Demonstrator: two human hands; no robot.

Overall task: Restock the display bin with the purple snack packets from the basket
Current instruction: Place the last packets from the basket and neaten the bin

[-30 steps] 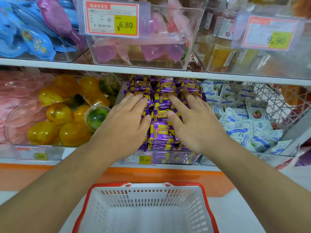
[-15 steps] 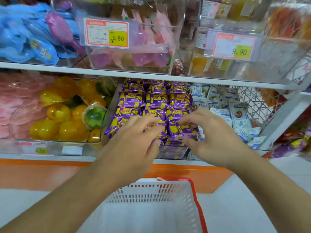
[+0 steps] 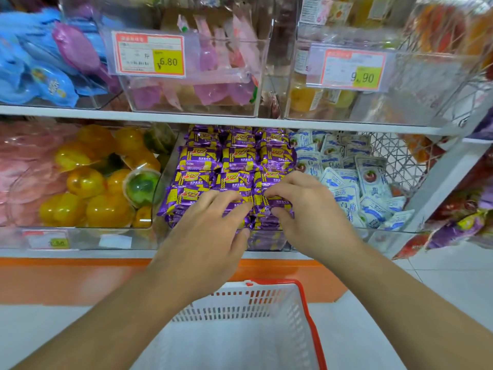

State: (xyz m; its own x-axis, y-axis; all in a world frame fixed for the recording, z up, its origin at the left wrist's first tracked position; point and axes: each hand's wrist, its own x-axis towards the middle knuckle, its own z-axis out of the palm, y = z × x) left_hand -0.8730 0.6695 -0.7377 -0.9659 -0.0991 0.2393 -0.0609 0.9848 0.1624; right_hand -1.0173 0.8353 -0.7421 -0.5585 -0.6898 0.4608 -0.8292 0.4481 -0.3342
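Price tags first: one on the upper shelf reads 6.80 [image 3: 149,54] and another to its right reads 9.90 [image 3: 352,68]; the smaller print on both is too blurred to read. Purple snack packets [image 3: 240,157] with yellow and red lettering fill the clear display bin [image 3: 266,240] on the lower shelf, stacked in neat rows from near to far. Both hands rest on the nearest row. The left hand [image 3: 210,231] lies with fingers bent over the packets, thumb near the bin's front edge. The right hand [image 3: 301,206] has fingers curled, pinching a front packet between fingertips and thumb. Left of the bin sits a tub of yellow and green jelly cups [image 3: 88,182]; right of it, blue-and-white sachets [image 3: 344,180] lie heaped in a white wire basket. Nearer, below the arms, stands a white shopping basket [image 3: 306,311] with a red rim, its visible inside bare.
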